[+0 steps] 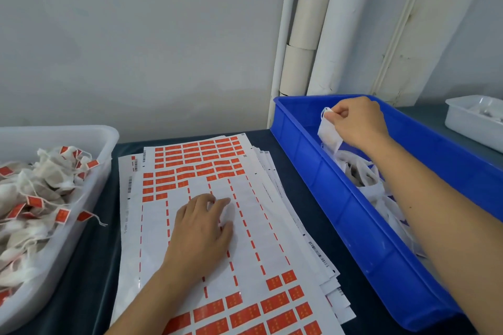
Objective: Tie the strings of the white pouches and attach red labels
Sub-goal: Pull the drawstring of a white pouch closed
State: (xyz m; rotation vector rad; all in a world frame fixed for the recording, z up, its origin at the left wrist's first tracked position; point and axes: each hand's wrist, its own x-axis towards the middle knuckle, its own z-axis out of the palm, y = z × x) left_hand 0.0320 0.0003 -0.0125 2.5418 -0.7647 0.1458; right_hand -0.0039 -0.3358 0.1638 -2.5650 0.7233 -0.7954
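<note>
My right hand (359,122) pinches the top of a white pouch (329,136) and holds it just above the blue bin (307,160), which holds several more white pouches (362,171). My left hand (201,228) rests flat, fingers relaxed, on the top sheet of red labels (196,160) in the middle of the table. Many label spots under and around that hand are bare. A white tub (89,139) at the left holds several tied pouches with red labels (40,187).
The label sheets lie in a fanned stack (315,250) on a dark table cloth (89,266). A second white tray (471,119) sits at the far right. Cardboard tubes and pipes (307,22) lean against the grey wall behind the blue bin.
</note>
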